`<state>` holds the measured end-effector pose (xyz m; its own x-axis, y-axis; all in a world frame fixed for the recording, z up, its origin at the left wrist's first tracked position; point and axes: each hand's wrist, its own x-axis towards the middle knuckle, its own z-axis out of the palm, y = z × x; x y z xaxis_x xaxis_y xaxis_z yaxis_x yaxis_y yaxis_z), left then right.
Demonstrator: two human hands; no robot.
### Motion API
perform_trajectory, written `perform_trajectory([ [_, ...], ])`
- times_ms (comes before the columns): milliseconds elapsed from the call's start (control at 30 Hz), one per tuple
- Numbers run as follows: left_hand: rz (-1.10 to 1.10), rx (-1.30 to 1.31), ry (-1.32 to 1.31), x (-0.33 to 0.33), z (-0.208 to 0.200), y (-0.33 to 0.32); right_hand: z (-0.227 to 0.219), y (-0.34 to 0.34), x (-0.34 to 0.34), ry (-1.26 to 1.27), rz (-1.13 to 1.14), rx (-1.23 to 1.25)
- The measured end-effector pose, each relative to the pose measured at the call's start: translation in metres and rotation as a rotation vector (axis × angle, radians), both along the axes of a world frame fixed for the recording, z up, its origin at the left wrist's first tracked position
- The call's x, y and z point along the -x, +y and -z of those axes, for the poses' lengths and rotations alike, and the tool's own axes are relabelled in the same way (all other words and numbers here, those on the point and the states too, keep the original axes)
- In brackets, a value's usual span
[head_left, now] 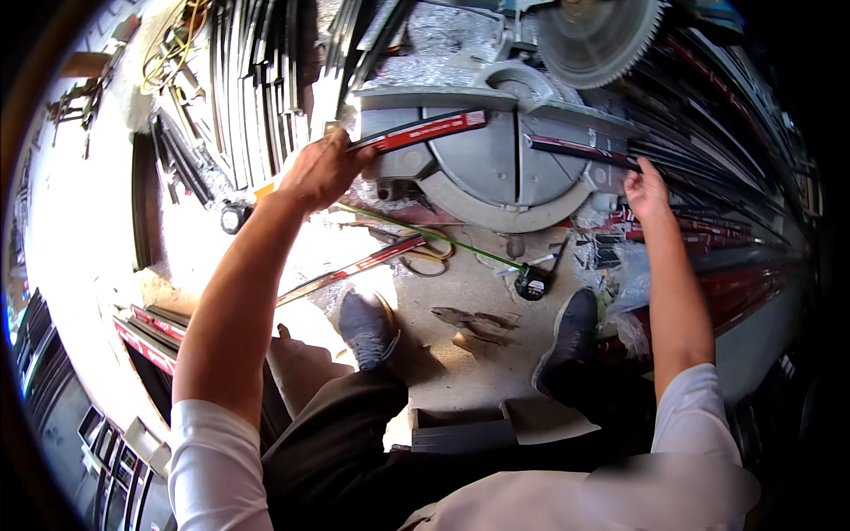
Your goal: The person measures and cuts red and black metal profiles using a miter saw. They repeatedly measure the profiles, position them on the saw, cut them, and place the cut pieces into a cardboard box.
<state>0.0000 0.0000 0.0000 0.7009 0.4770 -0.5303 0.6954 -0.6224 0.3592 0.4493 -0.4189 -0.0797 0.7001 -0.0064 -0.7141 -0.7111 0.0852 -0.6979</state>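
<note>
My left hand (323, 173) is closed round the near end of a dark metal profile with a red film strip (421, 133). That piece slants over the left half of a mitre saw's grey round table (474, 173). My right hand (647, 188) pinches a second dark profile (575, 150), whose free end lies over the table's right half. A gap with the table's dark slot separates the two pieces. Above and behind the fence hangs the toothed circular saw blade (589, 44), apart from both hands.
Between my shoes and the saw lie a black tape measure (531, 282) with its green blade drawn out, yellow-handled scissors (429, 257) and a red-marked strip (363, 265). Long black profiles (257, 80) fill the upper left. Red-filmed bundles (735, 288) and clear wrap crowd the right.
</note>
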Motion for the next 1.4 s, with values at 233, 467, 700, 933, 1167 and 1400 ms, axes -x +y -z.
perform_trajectory([
  [233,0.046,-0.093,-0.063,0.011,-0.002,0.007,0.015,-0.006,0.008,-0.029,-0.044,0.035],
  [467,0.08,-0.181,-0.222,0.017,0.012,0.007,0.014,-0.014,0.007,-0.09,-0.079,0.044],
  [700,0.137,-0.233,-0.248,0.019,0.016,0.009,-0.012,-0.022,0.056,-0.197,-0.179,0.217],
  [933,0.083,-0.263,-0.267,0.027,0.008,0.003,-0.033,-0.029,0.157,-0.422,-0.384,0.474],
  [1167,0.073,-0.319,-0.356,0.029,0.005,-0.008,0.002,-0.088,0.229,-0.418,-0.553,0.591],
  [1400,0.126,-0.473,-0.526,0.043,-0.007,-0.028,0.028,-0.13,0.266,-0.298,-0.686,0.664],
])
